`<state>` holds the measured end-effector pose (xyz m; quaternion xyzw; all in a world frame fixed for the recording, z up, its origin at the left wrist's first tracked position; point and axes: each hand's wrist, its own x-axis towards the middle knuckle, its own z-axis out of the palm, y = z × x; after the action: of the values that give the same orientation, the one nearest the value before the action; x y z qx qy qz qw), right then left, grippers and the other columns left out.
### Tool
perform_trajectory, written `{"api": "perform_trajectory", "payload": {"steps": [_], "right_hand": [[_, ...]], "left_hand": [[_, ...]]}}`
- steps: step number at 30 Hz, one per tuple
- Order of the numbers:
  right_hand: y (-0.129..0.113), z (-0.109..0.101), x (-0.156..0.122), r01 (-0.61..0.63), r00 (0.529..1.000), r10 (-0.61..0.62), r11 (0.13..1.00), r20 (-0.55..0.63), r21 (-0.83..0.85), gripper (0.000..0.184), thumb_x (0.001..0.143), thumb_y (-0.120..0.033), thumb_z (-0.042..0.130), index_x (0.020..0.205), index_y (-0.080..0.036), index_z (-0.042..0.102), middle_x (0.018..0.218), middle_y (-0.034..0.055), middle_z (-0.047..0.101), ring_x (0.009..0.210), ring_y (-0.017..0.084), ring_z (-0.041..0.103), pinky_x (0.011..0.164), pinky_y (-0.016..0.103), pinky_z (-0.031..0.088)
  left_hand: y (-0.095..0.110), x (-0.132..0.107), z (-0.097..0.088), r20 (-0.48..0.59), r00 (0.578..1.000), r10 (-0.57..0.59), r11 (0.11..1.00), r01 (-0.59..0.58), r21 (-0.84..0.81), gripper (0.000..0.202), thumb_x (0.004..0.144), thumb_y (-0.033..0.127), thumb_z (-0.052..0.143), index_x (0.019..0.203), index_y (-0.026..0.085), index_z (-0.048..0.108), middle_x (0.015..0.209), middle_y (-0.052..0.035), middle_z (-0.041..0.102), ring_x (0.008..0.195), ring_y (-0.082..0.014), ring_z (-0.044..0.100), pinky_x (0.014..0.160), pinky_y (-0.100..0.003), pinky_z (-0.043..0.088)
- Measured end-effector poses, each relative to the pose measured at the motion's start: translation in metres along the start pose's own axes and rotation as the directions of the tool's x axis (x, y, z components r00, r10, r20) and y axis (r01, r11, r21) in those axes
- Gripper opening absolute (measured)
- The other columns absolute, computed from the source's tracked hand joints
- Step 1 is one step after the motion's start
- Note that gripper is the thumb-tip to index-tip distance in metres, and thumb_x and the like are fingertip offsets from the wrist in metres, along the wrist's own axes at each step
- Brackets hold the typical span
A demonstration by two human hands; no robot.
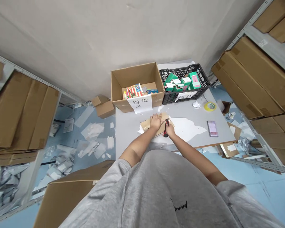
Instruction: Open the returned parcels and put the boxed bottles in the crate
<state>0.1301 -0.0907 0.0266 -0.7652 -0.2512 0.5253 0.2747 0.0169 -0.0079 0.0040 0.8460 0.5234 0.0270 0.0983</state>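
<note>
My left hand [155,122] lies flat on a piece of flattened brown cardboard [146,125], holding nothing. My right hand [170,129] sits beside it at the cardboard's right end, closed around a red and black hand tool [166,128]. The tool is too small and too covered to name exactly. The cardboard rests on a grey table [130,133], partly over a torn white paper sheet [185,129]. My arms reach forward from grey sleeves.
An open cardboard box [135,76] with a paper sign and a black plastic crate [184,84] of green and white boxes stand at the table's far edge. A yellow tape roll [210,106] and a blurred flat item [212,129] lie right. Stacked shelves flank a paper-strewn floor.
</note>
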Motion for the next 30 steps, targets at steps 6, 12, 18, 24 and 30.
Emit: {"api": "perform_trajectory", "payload": {"steps": [6, 12, 18, 24, 30], "right_hand": [[0.03, -0.047, 0.0, 0.127, 0.989, -0.132, 0.989, -0.065, -0.08, 0.035, 0.107, -0.052, 0.041, 0.114, -0.021, 0.055, 0.05, -0.0042, 0.06, 0.036, 0.018, 0.061, 0.039, 0.024, 0.047], [0.008, -0.067, 0.037, 0.205, 0.972, -0.218, 0.969, -0.083, -0.138, 0.041, 0.093, -0.062, 0.066, 0.102, -0.024, 0.055, 0.055, -0.0059, 0.062, 0.044, 0.014, 0.063, 0.044, 0.02, 0.048], [-0.016, -0.052, 0.086, 0.171, 0.983, -0.179, 0.972, -0.039, -0.162, 0.039, 0.079, -0.044, 0.087, 0.089, -0.023, 0.055, 0.056, -0.0057, 0.06, 0.044, 0.013, 0.058, 0.044, 0.022, 0.048], [-0.019, -0.047, 0.104, 0.175, 0.976, -0.205, 0.942, -0.078, -0.286, 0.036, 0.074, -0.04, 0.088, 0.089, -0.022, 0.059, 0.06, -0.0043, 0.06, 0.049, 0.014, 0.059, 0.048, 0.023, 0.047], [0.001, -0.069, 0.082, 0.311, 0.948, -0.309, 0.95, 0.075, -0.015, 0.055, 0.093, -0.057, 0.059, 0.136, -0.023, 0.052, 0.056, -0.0102, 0.054, 0.041, 0.013, 0.051, 0.044, 0.022, 0.045]], "left_hand": [[-0.01, 0.002, 0.005, -0.03, 0.997, 0.077, 0.997, -0.077, 0.013, 0.077, 0.099, 0.066, 0.05, 0.163, 0.025, 0.04, 0.129, -0.0197, 0.06, 0.119, -0.0359, 0.053, 0.104, -0.049, 0.038], [-0.036, 0.016, -0.005, -0.006, 0.956, 0.295, 0.954, -0.295, -0.053, 0.08, 0.095, 0.063, 0.061, 0.161, 0.021, 0.042, 0.139, -0.0193, 0.058, 0.131, -0.0344, 0.05, 0.114, -0.046, 0.033], [-0.022, -0.002, -0.001, -0.075, 0.948, 0.309, 0.937, -0.317, -0.146, 0.092, 0.084, 0.07, 0.071, 0.155, 0.017, 0.047, 0.156, -0.0218, 0.046, 0.146, -0.0375, 0.039, 0.122, -0.049, 0.027], [0.011, -0.02, 0.012, -0.051, 0.979, 0.2, 0.965, -0.205, -0.161, 0.082, 0.077, 0.076, 0.075, 0.13, 0.015, 0.061, 0.127, -0.0194, 0.06, 0.123, -0.037, 0.054, 0.108, -0.047, 0.038], [0.016, -0.017, 0.013, -0.029, 0.985, 0.17, 0.969, -0.172, -0.179, 0.081, 0.075, 0.08, 0.073, 0.123, 0.016, 0.061, 0.124, -0.0179, 0.061, 0.121, -0.0366, 0.054, 0.105, -0.046, 0.037]]}}
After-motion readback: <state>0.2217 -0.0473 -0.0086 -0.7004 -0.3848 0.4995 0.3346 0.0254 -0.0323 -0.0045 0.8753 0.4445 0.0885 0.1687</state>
